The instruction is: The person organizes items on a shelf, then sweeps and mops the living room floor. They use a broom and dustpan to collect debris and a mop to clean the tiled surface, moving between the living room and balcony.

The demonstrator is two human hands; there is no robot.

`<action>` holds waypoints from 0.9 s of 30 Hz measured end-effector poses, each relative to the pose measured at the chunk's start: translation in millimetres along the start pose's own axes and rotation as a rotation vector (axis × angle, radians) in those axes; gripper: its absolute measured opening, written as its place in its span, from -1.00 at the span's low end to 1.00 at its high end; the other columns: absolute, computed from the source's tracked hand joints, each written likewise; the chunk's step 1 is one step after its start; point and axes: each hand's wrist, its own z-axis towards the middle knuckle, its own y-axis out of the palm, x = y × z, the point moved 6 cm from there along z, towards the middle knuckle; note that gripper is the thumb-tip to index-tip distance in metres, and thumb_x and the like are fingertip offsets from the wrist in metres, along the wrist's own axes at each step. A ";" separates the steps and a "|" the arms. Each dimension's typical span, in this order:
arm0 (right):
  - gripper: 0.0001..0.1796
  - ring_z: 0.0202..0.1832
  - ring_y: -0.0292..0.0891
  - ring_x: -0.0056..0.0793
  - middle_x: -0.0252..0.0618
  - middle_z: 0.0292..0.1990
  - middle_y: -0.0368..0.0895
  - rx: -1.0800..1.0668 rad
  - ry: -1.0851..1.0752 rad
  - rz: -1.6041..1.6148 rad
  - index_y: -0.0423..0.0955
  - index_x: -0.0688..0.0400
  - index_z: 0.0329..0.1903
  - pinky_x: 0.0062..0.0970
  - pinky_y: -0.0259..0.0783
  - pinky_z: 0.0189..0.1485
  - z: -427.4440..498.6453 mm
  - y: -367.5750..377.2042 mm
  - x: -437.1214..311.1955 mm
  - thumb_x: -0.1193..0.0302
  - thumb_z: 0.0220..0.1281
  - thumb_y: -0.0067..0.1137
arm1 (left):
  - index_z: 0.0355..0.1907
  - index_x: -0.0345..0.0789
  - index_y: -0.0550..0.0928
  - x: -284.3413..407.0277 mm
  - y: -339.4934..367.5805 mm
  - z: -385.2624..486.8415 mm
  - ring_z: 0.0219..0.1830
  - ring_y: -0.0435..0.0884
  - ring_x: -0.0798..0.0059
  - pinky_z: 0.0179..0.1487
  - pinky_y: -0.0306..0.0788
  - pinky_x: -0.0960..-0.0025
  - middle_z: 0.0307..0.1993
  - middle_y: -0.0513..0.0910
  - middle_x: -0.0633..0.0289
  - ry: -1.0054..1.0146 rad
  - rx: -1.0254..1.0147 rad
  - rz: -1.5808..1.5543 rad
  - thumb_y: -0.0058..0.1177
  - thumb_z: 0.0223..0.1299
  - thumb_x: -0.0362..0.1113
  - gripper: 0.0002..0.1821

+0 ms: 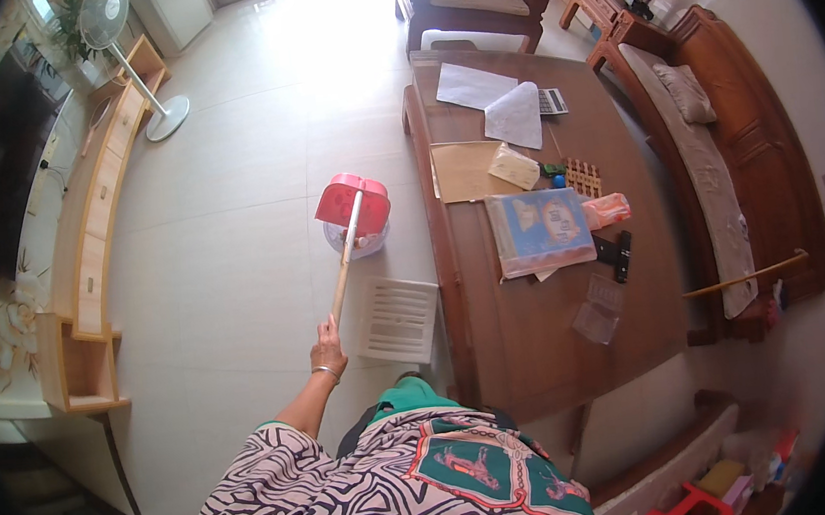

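My left hand point(328, 353) is closed around the long handle of a red plastic dustpan point(354, 199), a bracelet on its wrist. The handle runs up and away from the hand to the pan, which is held over a round, translucent waste bin point(373, 243) on the floor. Part of the bin's opening is hidden by the pan, and some small reddish and pale items show inside. A white slatted plastic stool point(398, 319) stands just right of the handle. My right hand is out of view.
To the right stands a wooden table point(513, 352) bearing papers, a calculator point(552, 101) and a packaged book or box point(542, 232). A wooden bench point(755, 146) lies beyond it. At the left are a low wooden cabinet point(93, 268) and a standing fan point(168, 119).
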 end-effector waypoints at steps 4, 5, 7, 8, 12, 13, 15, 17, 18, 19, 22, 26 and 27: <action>-0.69 -0.40 0.48 -0.36 -0.13 -0.39 0.58 0.024 0.054 0.137 0.50 0.33 -0.25 -0.44 0.42 -0.26 13.2 -15.4 8.6 0.31 0.24 -0.05 | 0.30 -0.36 0.13 -4.1 -0.5 -3.6 -0.23 0.55 0.06 -0.24 0.53 0.16 -0.02 0.34 0.06 -0.013 -0.026 -0.023 -0.06 -0.09 -0.54 -0.24; -0.69 -0.38 0.48 -0.35 -0.12 -0.39 0.58 0.026 0.063 0.156 0.49 0.34 -0.25 -0.43 0.42 -0.25 14.9 -18.8 9.4 0.30 0.24 -0.06 | 0.29 -0.36 0.13 -4.4 -3.3 -4.9 -0.24 0.55 0.06 -0.25 0.53 0.16 -0.02 0.34 0.06 -0.006 -0.002 -0.035 -0.07 -0.09 -0.54 -0.25; -0.67 -0.36 0.49 -0.33 -0.10 -0.37 0.59 0.029 0.075 0.185 0.49 0.34 -0.25 -0.41 0.42 -0.21 18.6 -23.4 11.9 0.28 0.24 -0.07 | 0.29 -0.35 0.14 -3.7 -8.3 -6.6 -0.24 0.56 0.07 -0.26 0.54 0.16 -0.01 0.34 0.07 0.012 0.049 -0.056 -0.07 -0.09 -0.54 -0.25; -0.66 -0.35 0.49 -0.32 -0.09 -0.37 0.59 0.030 0.080 0.196 0.48 0.34 -0.25 -0.40 0.42 -0.19 18.9 -26.1 13.9 0.28 0.24 -0.08 | 0.29 -0.34 0.14 -2.7 -10.0 -7.5 -0.23 0.57 0.07 -0.26 0.54 0.16 0.00 0.34 0.08 0.024 0.075 -0.065 -0.06 -0.10 -0.55 -0.24; -0.63 -0.30 0.51 -0.27 -0.04 -0.34 0.59 0.014 0.104 0.235 0.47 0.35 -0.24 -0.36 0.43 -0.12 23.8 -30.9 24.6 0.25 0.23 -0.10 | 0.30 -0.32 0.13 2.1 -4.5 -9.3 -0.21 0.57 0.08 -0.24 0.54 0.17 0.02 0.34 0.08 0.024 0.115 -0.128 -0.07 -0.09 -0.54 -0.24; -0.62 -0.29 0.51 -0.26 -0.03 -0.34 0.59 0.010 0.111 0.242 0.47 0.35 -0.24 -0.35 0.43 -0.10 25.1 -32.4 27.6 0.24 0.23 -0.11 | 0.30 -0.32 0.13 3.5 -0.2 -9.5 -0.19 0.56 0.08 -0.24 0.54 0.17 0.02 0.34 0.08 0.019 0.096 -0.106 -0.07 -0.09 -0.54 -0.24; -0.61 -0.26 0.52 -0.24 -0.01 -0.32 0.60 0.007 0.122 0.262 0.46 0.36 -0.23 -0.33 0.43 -0.06 27.9 -35.7 33.5 0.23 0.23 -0.12 | 0.30 -0.32 0.12 4.7 10.4 -9.1 -0.17 0.55 0.09 -0.24 0.54 0.18 0.03 0.33 0.08 -0.020 0.025 -0.094 -0.07 -0.08 -0.53 -0.24; -0.59 -0.24 0.53 -0.22 0.01 -0.31 0.60 0.045 0.147 0.275 0.45 0.36 -0.23 -0.31 0.43 -0.03 30.9 -42.9 38.6 0.21 0.23 -0.13 | 0.31 -0.32 0.12 6.3 14.2 -8.2 -0.15 0.54 0.09 -0.25 0.54 0.18 0.03 0.34 0.08 -0.016 0.017 -0.091 -0.08 -0.08 -0.53 -0.24; -0.57 -0.19 0.52 -0.18 0.03 -0.25 0.59 -0.014 0.127 0.253 0.45 0.37 -0.20 -0.28 0.40 0.04 33.1 -43.4 36.5 0.19 0.23 -0.13 | 0.31 -0.32 0.12 6.0 14.8 -8.0 -0.14 0.54 0.09 -0.25 0.53 0.19 0.03 0.34 0.07 -0.020 0.016 -0.110 -0.08 -0.08 -0.53 -0.24; -0.55 -0.14 0.51 -0.14 0.05 -0.18 0.58 -0.023 0.128 0.233 0.44 0.38 -0.16 -0.26 0.37 0.10 34.9 -46.3 36.7 0.18 0.24 -0.13 | 0.30 -0.34 0.13 6.0 12.4 -6.9 -0.16 0.54 0.08 -0.24 0.53 0.17 0.02 0.34 0.06 -0.010 0.041 -0.112 -0.08 -0.08 -0.53 -0.24; -0.52 -0.09 0.50 -0.13 0.06 -0.11 0.56 -0.004 0.144 0.140 0.43 0.39 -0.11 -0.25 0.35 0.14 40.0 -57.5 40.3 0.16 0.24 -0.12 | 0.30 -0.35 0.14 3.4 -0.3 -6.0 -0.20 0.54 0.05 -0.23 0.51 0.14 0.00 0.35 0.04 0.027 0.147 -0.153 -0.08 -0.09 -0.54 -0.25; -0.48 -0.09 0.50 -0.11 0.05 -0.09 0.55 -0.008 0.210 0.190 0.41 0.42 -0.05 -0.23 0.37 0.12 47.6 -64.9 53.8 0.15 0.24 -0.13 | 0.30 -0.36 0.14 2.6 -13.0 -4.9 -0.19 0.53 0.06 -0.22 0.51 0.15 -0.01 0.36 0.03 0.080 0.255 -0.197 -0.08 -0.09 -0.54 -0.25; -0.47 -0.09 0.49 -0.10 0.05 -0.09 0.55 -0.107 0.196 0.202 0.40 0.42 -0.03 -0.22 0.37 0.12 50.0 -60.2 54.5 0.15 0.24 -0.14 | 0.30 -0.36 0.14 4.0 -14.3 -5.3 -0.19 0.53 0.06 -0.21 0.51 0.15 -0.01 0.36 0.03 0.095 0.286 -0.226 -0.08 -0.09 -0.54 -0.24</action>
